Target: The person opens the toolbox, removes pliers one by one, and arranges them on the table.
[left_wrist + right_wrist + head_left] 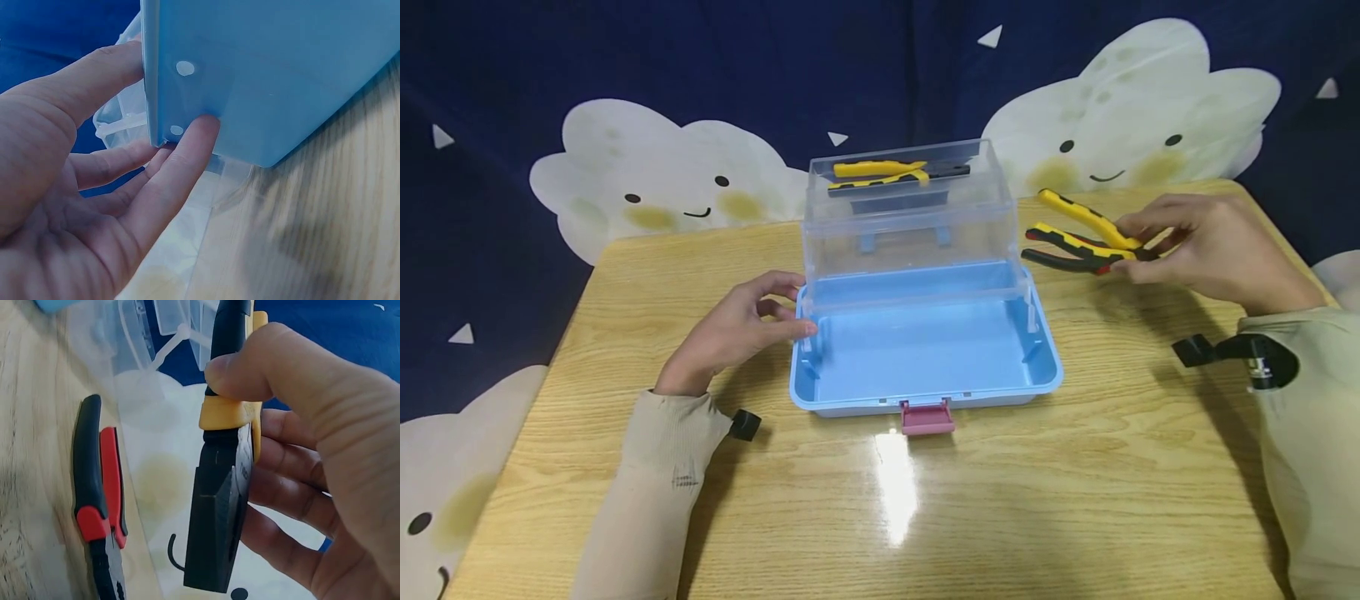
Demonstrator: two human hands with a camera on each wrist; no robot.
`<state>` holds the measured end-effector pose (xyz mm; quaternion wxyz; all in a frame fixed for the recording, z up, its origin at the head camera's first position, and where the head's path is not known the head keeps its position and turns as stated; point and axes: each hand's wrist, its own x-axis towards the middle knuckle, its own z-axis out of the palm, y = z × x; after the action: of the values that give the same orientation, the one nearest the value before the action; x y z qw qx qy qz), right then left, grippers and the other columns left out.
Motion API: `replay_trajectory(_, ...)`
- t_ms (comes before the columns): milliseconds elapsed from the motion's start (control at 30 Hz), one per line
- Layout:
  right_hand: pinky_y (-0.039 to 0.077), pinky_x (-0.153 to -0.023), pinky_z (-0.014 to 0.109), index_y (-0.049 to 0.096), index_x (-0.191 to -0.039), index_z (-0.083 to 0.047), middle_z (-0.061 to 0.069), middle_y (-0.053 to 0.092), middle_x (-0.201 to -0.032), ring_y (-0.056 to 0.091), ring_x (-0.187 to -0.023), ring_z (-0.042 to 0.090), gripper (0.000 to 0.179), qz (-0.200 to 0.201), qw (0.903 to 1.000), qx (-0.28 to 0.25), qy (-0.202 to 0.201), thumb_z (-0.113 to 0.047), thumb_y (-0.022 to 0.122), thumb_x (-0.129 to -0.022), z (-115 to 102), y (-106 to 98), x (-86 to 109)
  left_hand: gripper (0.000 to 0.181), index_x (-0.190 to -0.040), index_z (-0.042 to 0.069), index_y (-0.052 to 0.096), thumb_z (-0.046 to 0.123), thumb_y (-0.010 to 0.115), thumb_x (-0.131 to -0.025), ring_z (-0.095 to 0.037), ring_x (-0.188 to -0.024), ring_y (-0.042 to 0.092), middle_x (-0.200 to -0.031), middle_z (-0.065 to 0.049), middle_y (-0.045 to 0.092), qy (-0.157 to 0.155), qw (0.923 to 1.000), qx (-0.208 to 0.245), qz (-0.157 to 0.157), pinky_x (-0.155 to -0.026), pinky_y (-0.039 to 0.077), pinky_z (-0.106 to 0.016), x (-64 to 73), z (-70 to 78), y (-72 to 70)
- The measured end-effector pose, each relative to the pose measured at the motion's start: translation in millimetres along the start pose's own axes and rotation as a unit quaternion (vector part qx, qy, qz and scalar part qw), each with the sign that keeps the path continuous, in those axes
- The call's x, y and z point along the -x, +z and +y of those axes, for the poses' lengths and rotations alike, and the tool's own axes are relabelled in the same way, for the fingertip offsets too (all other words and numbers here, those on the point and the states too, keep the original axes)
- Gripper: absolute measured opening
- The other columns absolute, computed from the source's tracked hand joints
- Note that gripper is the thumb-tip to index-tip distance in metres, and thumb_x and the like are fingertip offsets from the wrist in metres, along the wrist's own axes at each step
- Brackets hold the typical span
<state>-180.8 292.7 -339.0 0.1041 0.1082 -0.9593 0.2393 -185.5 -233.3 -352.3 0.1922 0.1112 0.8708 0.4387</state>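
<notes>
A blue toolbox (917,350) stands open on the table, its clear lid (910,217) raised at the back. My left hand (748,321) grips its left wall, thumb over the rim; in the left wrist view, fingers press the blue outer side (275,81). My right hand (1202,250) holds yellow-and-black pliers (215,506) right of the box, thumb on one side and fingers on the other, handles towards the box. Below them, red-and-black pliers (90,469) lie on the table. Another yellow-and-black pair of pliers (880,170) shows through the clear plastic at the lid's top.
A pink latch (928,418) hangs from the box's front edge. The wooden table (1037,500) extends around the box. Behind it hangs a dark blue cloth (865,67) with white clouds printed on it.
</notes>
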Motion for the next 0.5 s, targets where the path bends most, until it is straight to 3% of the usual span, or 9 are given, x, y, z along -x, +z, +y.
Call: replay_trajectory(500, 0.045, -0.059, 0.009, 0.077, -0.118, -0.005, 0.018, 0.075, -0.106, 0.054, -0.07, -0.015, 0.048, -0.035, 0.999, 0.007, 0.028, -0.012, 0.092, -0.073, 19.1, 2.3, -2.9, 0.071, -0.149, 0.013, 0.049, 0.03, 0.083, -0.089, -0.028, -0.115, 0.06, -0.134, -0.009, 0.059, -0.001, 1.0, -0.001, 0.0, -0.087, 0.053, -0.032, 0.4, 0.8, -0.6)
